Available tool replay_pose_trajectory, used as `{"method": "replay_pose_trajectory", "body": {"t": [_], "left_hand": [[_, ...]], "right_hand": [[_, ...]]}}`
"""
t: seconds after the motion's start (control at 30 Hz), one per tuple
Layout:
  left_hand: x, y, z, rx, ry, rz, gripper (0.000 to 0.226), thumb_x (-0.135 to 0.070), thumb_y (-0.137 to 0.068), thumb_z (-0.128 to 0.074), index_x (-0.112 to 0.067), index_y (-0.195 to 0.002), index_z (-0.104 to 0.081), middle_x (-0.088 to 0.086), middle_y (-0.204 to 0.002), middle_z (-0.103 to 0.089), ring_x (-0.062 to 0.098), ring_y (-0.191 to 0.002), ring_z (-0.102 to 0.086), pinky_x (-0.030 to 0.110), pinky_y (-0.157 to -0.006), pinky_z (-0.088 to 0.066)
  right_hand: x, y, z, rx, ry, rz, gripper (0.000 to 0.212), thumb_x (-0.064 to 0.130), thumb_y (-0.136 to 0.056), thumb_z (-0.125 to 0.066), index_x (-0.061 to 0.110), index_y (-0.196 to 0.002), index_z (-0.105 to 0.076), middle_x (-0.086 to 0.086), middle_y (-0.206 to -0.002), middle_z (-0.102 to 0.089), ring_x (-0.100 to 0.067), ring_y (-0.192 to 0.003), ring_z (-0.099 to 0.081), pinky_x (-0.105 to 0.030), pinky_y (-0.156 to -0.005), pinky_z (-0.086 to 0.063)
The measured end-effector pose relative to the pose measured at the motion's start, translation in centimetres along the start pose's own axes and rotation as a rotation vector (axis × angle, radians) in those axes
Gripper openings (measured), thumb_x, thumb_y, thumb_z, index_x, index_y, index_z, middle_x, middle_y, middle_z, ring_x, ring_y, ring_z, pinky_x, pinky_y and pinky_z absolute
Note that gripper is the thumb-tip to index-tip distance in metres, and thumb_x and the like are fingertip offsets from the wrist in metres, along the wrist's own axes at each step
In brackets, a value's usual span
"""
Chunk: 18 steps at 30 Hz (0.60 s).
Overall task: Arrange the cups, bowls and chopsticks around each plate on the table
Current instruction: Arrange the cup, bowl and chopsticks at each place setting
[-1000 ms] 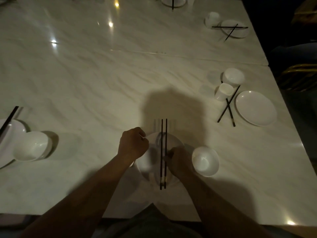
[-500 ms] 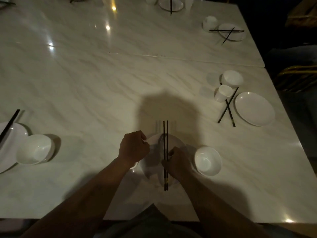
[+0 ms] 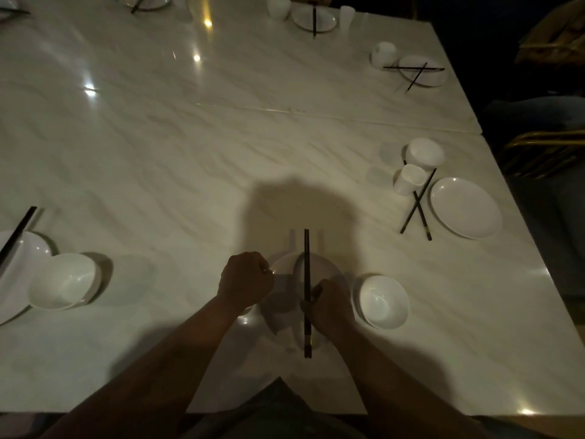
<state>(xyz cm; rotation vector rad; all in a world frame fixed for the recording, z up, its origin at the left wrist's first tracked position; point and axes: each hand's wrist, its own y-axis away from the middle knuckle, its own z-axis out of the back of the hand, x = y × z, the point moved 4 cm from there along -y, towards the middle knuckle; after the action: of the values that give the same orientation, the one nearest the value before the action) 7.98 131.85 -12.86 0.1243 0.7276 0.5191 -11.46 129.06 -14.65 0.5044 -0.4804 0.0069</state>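
A white plate (image 3: 283, 263) lies near the table's front edge, in my shadow. Two dark chopsticks (image 3: 305, 248) lie side by side across it, pointing away from me. My right hand (image 3: 329, 308) is closed on their middle, over the plate's right half. My left hand (image 3: 245, 280) is a fist at the plate's left rim, closed over a small white cup (image 3: 246, 312) that is almost wholly hidden. A white bowl (image 3: 383, 302) stands just right of the plate, apart from my right hand.
At the right are a plate (image 3: 465, 207), a cup (image 3: 408, 180), a bowl (image 3: 424, 153) and crossed chopsticks (image 3: 418, 210). At the left a bowl (image 3: 63, 280) leans against another plate (image 3: 19, 264). More settings line the far edge. The marble table (image 3: 221, 153) ends just in front of me.
The two chopsticks, slightly apart a second ago, now lie tight together and straight across the plate. Both hands stayed almost where they were.
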Motion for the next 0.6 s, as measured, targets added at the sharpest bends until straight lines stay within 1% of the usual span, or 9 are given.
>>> {"method": "replay_pose_trajectory", "body": {"t": [0.07, 0.17, 0.27, 0.4, 0.53, 0.6], "left_hand": [[-0.03, -0.03, 0.02, 0.005, -0.007, 0.002, 0.013, -0.024, -0.074, -0.064, -0.020, -0.083, -0.072, 0.001, -0.093, -0.073, 0.025, -0.092, -0.066, 0.032, -0.081, -0.054], [0.00, -0.06, 0.03, 0.012, 0.007, 0.009, 0.015, -0.024, -0.073, -0.065, -0.020, -0.085, -0.072, 0.002, -0.094, -0.073, 0.024, -0.093, -0.066, 0.033, -0.082, -0.054], [0.15, -0.09, 0.09, 0.008, 0.022, 0.018, 0.015, -0.027, -0.071, -0.065, -0.022, -0.084, -0.072, 0.000, -0.092, -0.072, 0.023, -0.090, -0.066, 0.031, -0.081, -0.055], [0.23, -0.19, 0.12, 0.005, 0.016, 0.009, 0.012, -0.030, -0.074, -0.064, -0.022, -0.080, -0.070, -0.001, -0.088, -0.072, 0.023, -0.088, -0.066, 0.031, -0.078, -0.055], [0.27, -0.20, 0.20, -0.011, 0.002, 0.003, 0.015, -0.032, -0.077, -0.061, -0.020, -0.078, -0.070, 0.000, -0.088, -0.072, 0.025, -0.088, -0.065, 0.032, -0.078, -0.054], [0.19, -0.20, 0.23, -0.010, -0.004, 0.000, 0.015, -0.032, -0.077, -0.061, -0.020, -0.079, -0.070, 0.001, -0.089, -0.072, 0.025, -0.088, -0.065, 0.033, -0.078, -0.054]], "right_hand": [[0.06, 0.04, -0.23, 0.003, 0.005, -0.007, 0.028, 0.032, -0.077, -0.078, 0.015, -0.094, -0.063, -0.001, -0.091, -0.064, -0.019, -0.083, -0.061, -0.033, -0.072, -0.054], [0.02, -0.12, -0.35, 0.000, -0.002, -0.008, 0.028, 0.033, -0.076, -0.078, 0.016, -0.093, -0.063, -0.001, -0.091, -0.065, -0.020, -0.084, -0.062, -0.035, -0.072, -0.054], [-0.02, -0.27, -0.39, -0.001, 0.010, -0.009, 0.028, 0.034, -0.076, -0.078, 0.016, -0.093, -0.064, -0.002, -0.093, -0.064, -0.019, -0.082, -0.060, -0.029, -0.068, -0.048], [-0.09, -0.45, -0.58, 0.003, 0.002, -0.022, 0.027, 0.033, -0.075, -0.078, 0.018, -0.092, -0.063, -0.004, -0.095, -0.063, -0.020, -0.084, -0.060, -0.028, -0.068, -0.047], [-0.18, -0.67, -0.50, 0.008, 0.005, -0.009, 0.027, 0.031, -0.076, -0.079, 0.018, -0.093, -0.063, -0.002, -0.092, -0.062, -0.017, -0.077, -0.057, -0.024, -0.059, -0.040], [-0.20, -0.74, -0.53, 0.013, 0.015, -0.002, 0.028, 0.030, -0.076, -0.079, 0.016, -0.094, -0.063, -0.003, -0.091, -0.062, -0.016, -0.074, -0.056, -0.023, -0.058, -0.040]]}}
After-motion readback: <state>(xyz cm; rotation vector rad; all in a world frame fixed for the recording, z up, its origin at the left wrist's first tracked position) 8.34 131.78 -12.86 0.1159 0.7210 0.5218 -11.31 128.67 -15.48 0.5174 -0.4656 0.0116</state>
